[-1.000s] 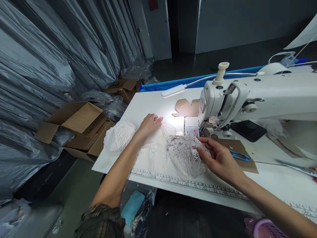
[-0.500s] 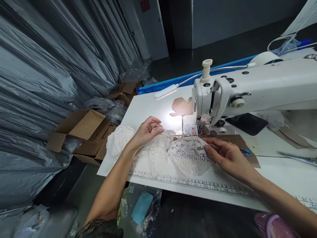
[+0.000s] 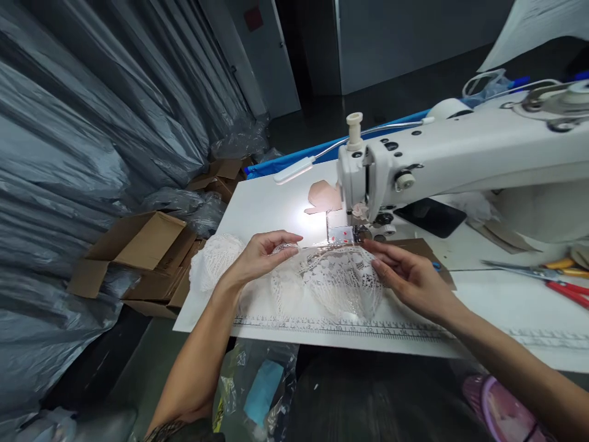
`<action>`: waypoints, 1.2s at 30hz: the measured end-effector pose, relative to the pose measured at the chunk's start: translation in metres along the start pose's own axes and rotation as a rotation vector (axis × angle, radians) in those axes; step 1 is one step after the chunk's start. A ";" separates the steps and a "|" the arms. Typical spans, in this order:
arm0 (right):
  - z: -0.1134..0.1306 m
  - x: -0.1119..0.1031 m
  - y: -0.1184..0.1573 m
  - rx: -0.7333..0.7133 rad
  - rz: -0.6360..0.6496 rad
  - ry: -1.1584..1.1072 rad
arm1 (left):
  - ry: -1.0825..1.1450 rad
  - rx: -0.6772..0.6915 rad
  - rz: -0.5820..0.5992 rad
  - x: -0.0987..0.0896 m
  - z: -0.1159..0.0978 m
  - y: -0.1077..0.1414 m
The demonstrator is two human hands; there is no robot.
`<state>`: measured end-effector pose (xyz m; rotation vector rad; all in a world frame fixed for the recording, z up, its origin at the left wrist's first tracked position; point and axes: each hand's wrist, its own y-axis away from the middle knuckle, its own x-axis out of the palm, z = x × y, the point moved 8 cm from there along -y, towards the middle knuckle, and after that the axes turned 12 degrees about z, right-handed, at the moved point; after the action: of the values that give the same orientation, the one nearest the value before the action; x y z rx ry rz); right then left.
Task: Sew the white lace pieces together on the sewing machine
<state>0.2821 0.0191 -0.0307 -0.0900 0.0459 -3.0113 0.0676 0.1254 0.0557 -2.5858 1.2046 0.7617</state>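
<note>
White lace fabric [image 3: 338, 282] lies bunched along the front of the sewing table, its upper edge stretched between my hands. My left hand [image 3: 260, 258] has thumb and fingers closed on the lace, left of the needle plate. At the lace's right end, my right hand [image 3: 407, 276] pinches the edge between thumb and fingers. Just beyond that edge are the sewing machine's [image 3: 363, 178] presser foot and the shiny needle plate [image 3: 340, 235] with red marks. A further bundle of white lace [image 3: 221, 258] sits left of my left wrist.
Brown card [image 3: 421, 248] lies under the machine arm, with a black phone [image 3: 431, 217] behind it. Red-handled scissors [image 3: 564, 285] rest at the right. A printed ruler [image 3: 340, 327] runs along the table's front edge. Cardboard boxes [image 3: 138, 245] stand on the floor left.
The view has turned to the right, so the scissors' red handles now show. My left fingers have straightened along the lace edge. My right hand keeps its pinch.
</note>
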 end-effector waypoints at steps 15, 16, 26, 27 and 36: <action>0.007 -0.008 0.003 -0.064 0.000 0.039 | 0.017 0.246 0.180 0.029 -0.068 0.029; 0.011 -0.014 0.006 -0.056 -0.012 0.060 | 0.025 0.255 0.189 0.028 -0.069 0.034; 0.047 -0.020 0.017 -0.190 -0.221 1.012 | 0.059 0.134 0.227 0.027 -0.029 0.056; 0.043 -0.004 0.007 -0.206 -0.146 1.017 | 0.073 0.118 0.245 0.031 -0.025 0.054; 0.002 0.067 -0.063 -0.106 0.138 1.115 | 0.085 0.067 0.341 0.054 -0.020 0.054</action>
<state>0.2078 0.0726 -0.0223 1.4684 0.2906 -2.5086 0.0636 0.0474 0.0471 -2.4100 1.6940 0.6606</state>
